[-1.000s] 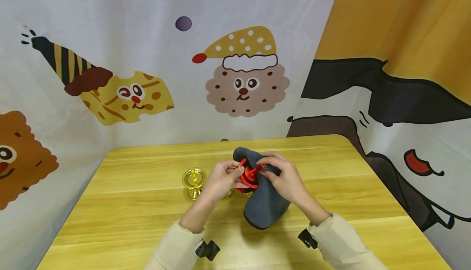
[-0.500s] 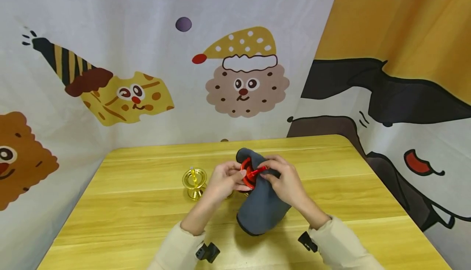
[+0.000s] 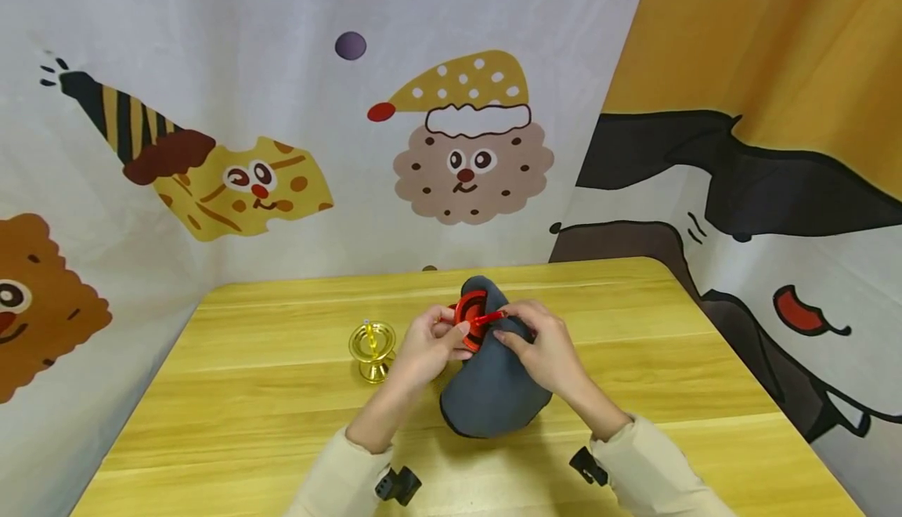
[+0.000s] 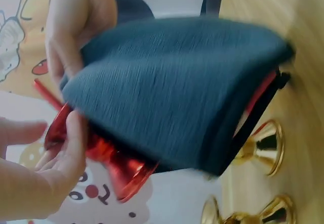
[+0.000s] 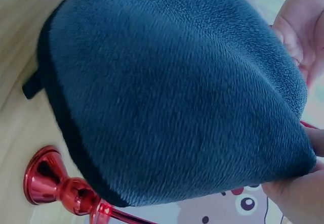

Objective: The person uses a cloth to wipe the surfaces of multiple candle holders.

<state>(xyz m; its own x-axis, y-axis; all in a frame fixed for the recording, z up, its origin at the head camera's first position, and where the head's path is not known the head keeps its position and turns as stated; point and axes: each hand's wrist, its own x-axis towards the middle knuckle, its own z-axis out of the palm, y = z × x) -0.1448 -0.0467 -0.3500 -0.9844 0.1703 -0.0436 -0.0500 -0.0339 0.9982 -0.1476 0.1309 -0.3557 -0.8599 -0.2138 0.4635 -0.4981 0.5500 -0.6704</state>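
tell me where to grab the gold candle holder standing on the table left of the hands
Take the gold candle holder by the narrow waist between its wide top dish and flared foot, pinching from the near side or from above. It stands upright and apart from the left hand, with bare table around it.

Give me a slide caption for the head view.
Both hands, left hand and right hand, hold a red candlestick against a grey cloth; gold candlestick stands nearby.

Wooden table [image 3: 247, 392] against cartoon-printed cloth backdrop [image 3: 211, 110]; orange panel [image 3: 775, 47] at right.
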